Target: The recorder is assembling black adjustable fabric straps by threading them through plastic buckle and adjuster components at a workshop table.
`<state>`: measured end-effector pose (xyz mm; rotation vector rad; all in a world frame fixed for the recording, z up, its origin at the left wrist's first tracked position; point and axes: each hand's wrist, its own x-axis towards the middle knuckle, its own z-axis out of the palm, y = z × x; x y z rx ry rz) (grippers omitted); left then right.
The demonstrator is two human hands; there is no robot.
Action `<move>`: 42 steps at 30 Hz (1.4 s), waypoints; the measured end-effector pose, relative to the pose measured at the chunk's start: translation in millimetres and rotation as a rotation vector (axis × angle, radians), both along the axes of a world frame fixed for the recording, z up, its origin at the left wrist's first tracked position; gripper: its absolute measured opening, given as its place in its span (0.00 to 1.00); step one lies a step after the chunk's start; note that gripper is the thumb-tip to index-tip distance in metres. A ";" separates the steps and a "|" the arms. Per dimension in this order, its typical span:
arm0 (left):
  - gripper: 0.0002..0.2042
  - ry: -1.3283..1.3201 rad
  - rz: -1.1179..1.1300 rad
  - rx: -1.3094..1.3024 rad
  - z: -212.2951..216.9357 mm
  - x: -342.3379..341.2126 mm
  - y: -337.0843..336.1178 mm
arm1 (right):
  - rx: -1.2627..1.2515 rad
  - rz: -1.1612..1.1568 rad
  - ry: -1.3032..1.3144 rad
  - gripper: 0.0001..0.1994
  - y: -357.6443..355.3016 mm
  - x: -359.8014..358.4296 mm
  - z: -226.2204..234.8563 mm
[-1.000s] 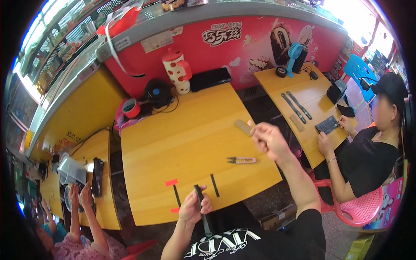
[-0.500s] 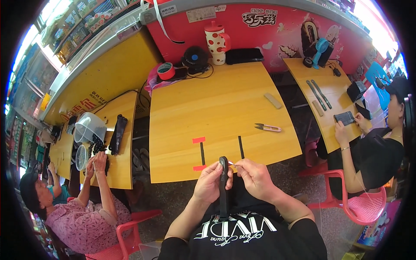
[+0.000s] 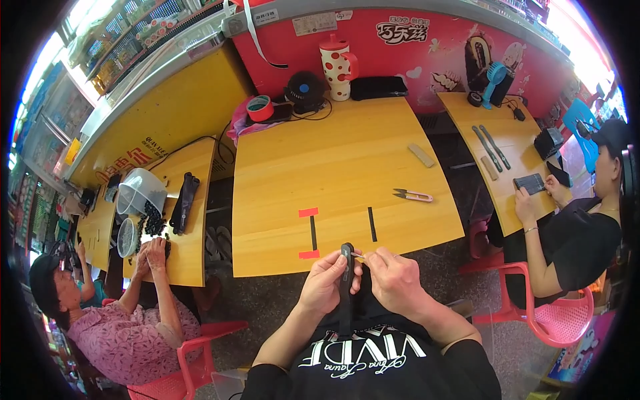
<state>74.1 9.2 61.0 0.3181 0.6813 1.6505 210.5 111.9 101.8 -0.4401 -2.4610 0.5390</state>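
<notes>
two hands are closed on one black strap (image 3: 346, 283) at the tabletop (image 3: 347, 167) edge: left hand (image 3: 325, 283) wrapped around, right hand (image 3: 393, 280) pinching. it looks light and bendy, best held near its top.

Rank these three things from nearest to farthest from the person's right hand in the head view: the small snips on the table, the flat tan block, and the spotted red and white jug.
From the right hand:
1. Small snips, on the yellow table just beyond the hand.
2. Flat tan block, farther up the table's right side.
3. Spotted jug, at the far edge by the red wall.
</notes>
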 end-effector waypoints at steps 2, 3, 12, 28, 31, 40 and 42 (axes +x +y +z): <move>0.14 0.040 0.011 -0.017 0.1 0.1 -0.1 | 0.035 0.007 -0.006 0.10 2.4 -0.2 1.0; 0.14 0.039 0.011 -0.020 -1.0 0.1 -0.4 | 0.108 0.016 -0.020 0.10 4.0 -0.1 1.3; 0.12 0.225 0.098 -0.011 -10.1 9.1 -3.7 | 0.478 0.005 -0.043 0.15 2.1 0.5 -2.2; 0.06 0.825 0.189 -0.108 -9.8 9.4 -12.6 | -0.825 0.181 0.177 0.06 9.1 0.8 -19.7; 0.06 0.737 0.130 -0.076 -5.0 9.8 -15.2 | -1.472 0.239 0.262 0.07 1.6 1.4 -23.5; 0.08 0.748 0.243 -0.339 -13.6 0.9 -45.9 | -0.875 0.174 1.004 0.02 51.9 63.3 21.0; 0.08 0.652 0.245 -0.267 -0.2 8.5 -32.8 | -0.617 -0.017 0.567 0.02 35.3 44.3 21.2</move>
